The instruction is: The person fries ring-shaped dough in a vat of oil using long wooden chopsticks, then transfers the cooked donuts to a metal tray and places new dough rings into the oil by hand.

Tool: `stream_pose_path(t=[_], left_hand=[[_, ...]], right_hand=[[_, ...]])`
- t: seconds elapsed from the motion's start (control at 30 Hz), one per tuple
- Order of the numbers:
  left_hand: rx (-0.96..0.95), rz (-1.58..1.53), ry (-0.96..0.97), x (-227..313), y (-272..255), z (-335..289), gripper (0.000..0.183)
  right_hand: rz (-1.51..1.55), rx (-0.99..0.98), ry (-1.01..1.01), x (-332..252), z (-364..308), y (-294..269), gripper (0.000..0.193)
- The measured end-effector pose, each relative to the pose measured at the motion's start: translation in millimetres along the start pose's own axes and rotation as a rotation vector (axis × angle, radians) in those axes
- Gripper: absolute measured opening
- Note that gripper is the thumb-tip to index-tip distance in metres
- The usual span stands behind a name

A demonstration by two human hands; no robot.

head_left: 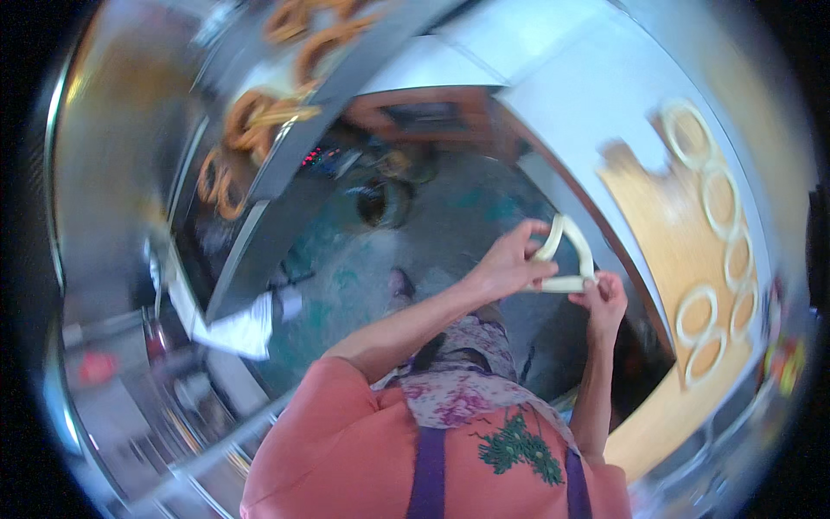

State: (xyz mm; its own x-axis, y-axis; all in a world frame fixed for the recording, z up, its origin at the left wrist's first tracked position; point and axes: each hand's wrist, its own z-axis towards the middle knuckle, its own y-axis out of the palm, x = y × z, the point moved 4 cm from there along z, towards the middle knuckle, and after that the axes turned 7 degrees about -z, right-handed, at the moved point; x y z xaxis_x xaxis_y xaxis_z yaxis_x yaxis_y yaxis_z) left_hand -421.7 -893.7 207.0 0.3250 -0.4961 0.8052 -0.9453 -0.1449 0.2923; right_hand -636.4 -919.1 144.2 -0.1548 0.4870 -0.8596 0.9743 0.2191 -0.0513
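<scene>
**Pale loop in both hands beside the desk, six rings laid out**

At the left, browned rings (248, 121) lie along a grey-edged shelf (281, 164), some overlapping. These look finished, though blur hides their surface. A white cloth or paper (242, 330) hangs near the shelf's lower end.

Right of the shelf is the floor (341, 259), with a round bucket (382, 203) well apart from the hands.

The left grip (534, 258) pinches the left side of a pale loop (585, 251) between thumb and fingers; the right grip (596, 287) pinches its lower right corner. The loop is bent into a rough triangle off the desk's left edge; whether its ends are joined cannot be told.

On the desk (571, 95), a wooden board (644, 221) bears six pale rings (719, 203), gathered toward its right edge, several touching. Those seem shaped; the held loop is not yet among them. The board's left side shows plain wood, leaving likely room, while the desk's dark left edge looks the nearest thing to knock.
</scene>
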Motion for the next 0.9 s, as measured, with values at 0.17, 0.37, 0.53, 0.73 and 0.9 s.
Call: stream_pose_path(t=[0.17, 0.37, 0.53, 0.73, 0.9], left_hand=[[0.108, -0.710, -0.114, -27, -157, -146, 0.046], [0.352, -0.617, 0.333, -19, -338, -311, 0.036], [0.565, -0.398, 0.509, -1, -497, -411, 0.020], [0.884, 0.020, 0.531, -10, -649, -490, 0.019], [0.957, 0.308, 0.439, -43, -725, -507, 0.022]], right_hand=[[-0.348, -0.352, -0.355, -34, -61, 170, 0.019], [-0.605, -0.644, -0.927, -99, -158, 396, 0.028], [-0.709, -0.794, -1.214, -132, -226, 600, 0.023], [-0.854, -0.969, -1.345, -116, -267, 784, 0.019], [-1.139, -1.206, -1.338, -71, -277, 878, 0.020]])
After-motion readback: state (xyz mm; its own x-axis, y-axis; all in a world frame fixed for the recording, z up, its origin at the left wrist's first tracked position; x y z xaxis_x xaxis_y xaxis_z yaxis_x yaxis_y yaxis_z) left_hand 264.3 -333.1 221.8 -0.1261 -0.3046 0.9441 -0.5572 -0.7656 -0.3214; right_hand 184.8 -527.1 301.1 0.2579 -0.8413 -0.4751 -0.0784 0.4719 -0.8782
